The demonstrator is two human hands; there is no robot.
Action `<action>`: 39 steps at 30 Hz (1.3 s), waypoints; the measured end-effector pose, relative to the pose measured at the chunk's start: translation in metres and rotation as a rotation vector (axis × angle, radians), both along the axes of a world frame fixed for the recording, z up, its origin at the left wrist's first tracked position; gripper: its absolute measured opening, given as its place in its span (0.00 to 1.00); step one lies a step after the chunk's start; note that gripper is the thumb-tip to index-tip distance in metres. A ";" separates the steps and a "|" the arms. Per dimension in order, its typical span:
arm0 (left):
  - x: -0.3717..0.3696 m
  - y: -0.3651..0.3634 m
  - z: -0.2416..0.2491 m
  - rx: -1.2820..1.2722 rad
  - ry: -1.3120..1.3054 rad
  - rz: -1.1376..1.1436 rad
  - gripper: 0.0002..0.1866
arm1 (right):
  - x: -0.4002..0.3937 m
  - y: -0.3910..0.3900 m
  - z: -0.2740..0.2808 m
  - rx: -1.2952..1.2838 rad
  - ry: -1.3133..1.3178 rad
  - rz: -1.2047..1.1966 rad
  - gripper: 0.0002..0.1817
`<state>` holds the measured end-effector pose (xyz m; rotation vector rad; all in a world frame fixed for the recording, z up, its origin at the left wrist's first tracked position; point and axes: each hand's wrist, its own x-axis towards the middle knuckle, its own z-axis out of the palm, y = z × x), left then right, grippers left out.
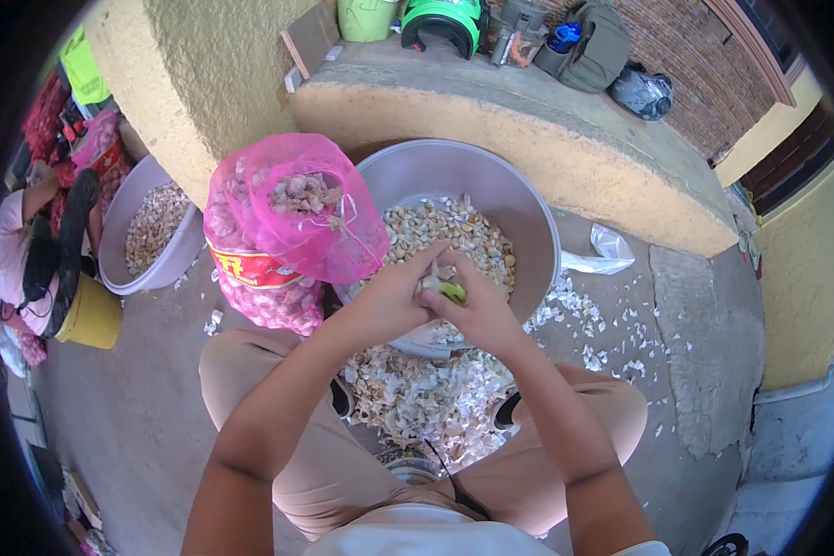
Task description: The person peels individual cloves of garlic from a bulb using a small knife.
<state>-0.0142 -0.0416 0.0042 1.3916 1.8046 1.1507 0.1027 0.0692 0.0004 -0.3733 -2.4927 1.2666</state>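
Observation:
My left hand [400, 295] and my right hand [480, 308] meet over the near part of a large greyish-lilac tub [533, 199]. A whitish piece of garlic [429, 282] shows between the fingers of my left hand. My right hand is closed around a small yellow-green object [453, 293]; its other end is hidden by the fingers. Below them, many loose garlic cloves [468, 236] cover the tub's bottom. To the left of the tub stands a pink mesh sack [259, 232] of garlic bulbs, its top loosely folded open.
Papery garlic skins [426, 398] are heaped between my feet and scattered rightward. At left, another person [42, 241] sits near a yellow bucket [91, 313] and a second tub [171, 255]. A raised ledge [528, 120] behind bears a green helmet [443, 23] and backpack [595, 46].

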 end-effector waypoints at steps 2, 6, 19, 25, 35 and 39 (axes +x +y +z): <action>-0.002 -0.005 -0.003 0.067 -0.052 -0.011 0.38 | 0.001 -0.005 0.008 -0.162 -0.168 0.034 0.25; -0.002 -0.007 -0.008 0.144 -0.412 -0.031 0.35 | -0.002 -0.011 0.002 -0.157 -0.018 -0.005 0.20; 0.001 -0.015 0.002 0.039 0.263 0.175 0.26 | -0.012 -0.012 0.004 -0.750 0.011 -0.068 0.13; 0.000 -0.013 0.006 0.088 0.213 0.127 0.22 | -0.012 -0.006 0.002 -1.130 0.089 -0.050 0.12; 0.000 -0.006 -0.002 0.167 -0.256 0.028 0.19 | -0.008 -0.009 0.004 -1.010 0.226 -0.043 0.11; -0.007 -0.007 -0.007 0.078 -0.797 -0.016 0.18 | -0.004 -0.005 0.003 -1.157 0.206 -0.083 0.09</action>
